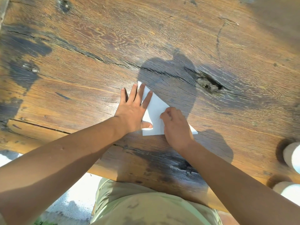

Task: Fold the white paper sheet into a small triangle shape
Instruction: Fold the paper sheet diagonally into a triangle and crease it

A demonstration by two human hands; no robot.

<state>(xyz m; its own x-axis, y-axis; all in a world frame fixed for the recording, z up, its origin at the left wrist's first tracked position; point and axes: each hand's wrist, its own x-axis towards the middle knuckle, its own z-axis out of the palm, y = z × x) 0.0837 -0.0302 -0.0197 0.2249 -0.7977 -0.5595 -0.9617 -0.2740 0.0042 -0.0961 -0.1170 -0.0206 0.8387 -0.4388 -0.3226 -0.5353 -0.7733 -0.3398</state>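
Paper: the white sheet lies flat on my bench, near the front edge, already folded into a pointed, roughly triangular shape with its tip aimed away from me.
Near edge: the wide bottom edge of the sheet runs closest to my body; its right corner pokes out from under my right wrist.
Right grip: my right hand rests on the sheet's right side, fingers curled in narrow, pinching or pressing at a fold; whether a flap is actually between the fingertips I cannot tell.
Left grip: my left hand is spread wide and flat, holding nothing, with the palm on the sheet's left edge, the thumb across the lower part and two fingers lying up along the left side toward the tip.
Step in hand: I judge this to be creasing a fold on the right side.
Doing it well: keep the left palm firm so the sheet cannot slide on the rough wood, line the edges up before pressing, then run the fingertips along the crease from the wide end out to the tip.
Far end: the tip sits in shadow just beyond my left fingertips.
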